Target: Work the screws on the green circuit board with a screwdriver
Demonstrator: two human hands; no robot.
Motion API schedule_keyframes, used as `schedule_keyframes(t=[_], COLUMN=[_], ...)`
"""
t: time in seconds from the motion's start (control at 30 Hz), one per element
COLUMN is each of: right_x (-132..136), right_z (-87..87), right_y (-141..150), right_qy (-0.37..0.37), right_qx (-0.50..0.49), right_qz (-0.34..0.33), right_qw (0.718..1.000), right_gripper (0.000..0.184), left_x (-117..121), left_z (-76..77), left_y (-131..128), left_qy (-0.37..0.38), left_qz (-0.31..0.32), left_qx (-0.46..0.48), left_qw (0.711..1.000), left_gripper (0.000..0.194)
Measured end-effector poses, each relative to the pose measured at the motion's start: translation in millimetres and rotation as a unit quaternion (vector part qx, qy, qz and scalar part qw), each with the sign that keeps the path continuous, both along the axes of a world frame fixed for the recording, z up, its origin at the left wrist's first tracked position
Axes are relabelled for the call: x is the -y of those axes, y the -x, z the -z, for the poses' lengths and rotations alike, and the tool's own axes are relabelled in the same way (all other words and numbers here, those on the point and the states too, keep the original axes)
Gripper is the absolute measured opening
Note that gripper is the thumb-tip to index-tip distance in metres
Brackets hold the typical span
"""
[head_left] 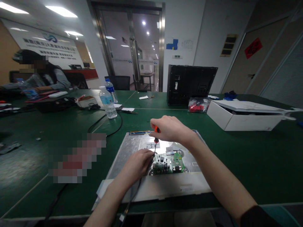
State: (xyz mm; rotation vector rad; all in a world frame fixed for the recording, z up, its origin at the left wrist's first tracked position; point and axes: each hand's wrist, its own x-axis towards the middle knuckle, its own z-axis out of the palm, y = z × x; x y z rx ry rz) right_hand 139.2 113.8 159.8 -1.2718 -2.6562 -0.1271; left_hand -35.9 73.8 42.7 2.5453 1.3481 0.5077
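Note:
A flat metal monitor panel (132,151) lies back-up on the green table (248,151) in front of me. A green circuit board (168,163) is mounted on it. My right hand (170,129) is closed round the handle of an orange and black screwdriver (156,134), held upright with its tip down at the board's left edge. My left hand (138,164) rests on the panel beside the board, fingers curled near the screwdriver tip; what they pinch is hidden.
A black cable (111,124) runs past two water bottles (108,102). An open white box (243,115), a bag of red parts (198,105) and a black monitor back cover (189,83) stand behind. Another person (40,74) sits at far left.

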Motion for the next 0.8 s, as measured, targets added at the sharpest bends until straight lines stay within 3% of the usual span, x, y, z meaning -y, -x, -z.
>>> schedule_keyframes(t=[0.27, 0.57, 0.8], right_x=[4.8, 2.3, 5.5], right_z=[-2.2, -2.3, -2.7], right_y=[-3.6, -2.4, -4.0], right_qy=[0.043, 0.02, 0.033], right_qx=[-0.019, 0.002, -0.021], right_qz=[-0.047, 0.007, -0.045], right_qw=[0.998, 1.0, 0.998], right_gripper=[0.026, 0.021, 0.022], left_x=[0.9, 1.4, 1.3], left_z=[2.1, 0.5, 0.2], left_y=[1.0, 0.3, 0.1], left_qy=[-0.004, 0.0, 0.009], left_qz=[-0.001, -0.002, -0.007], left_qx=[0.012, 0.008, 0.005], left_qw=[1.0, 1.0, 1.0], left_gripper=[0.029, 0.03, 0.029])
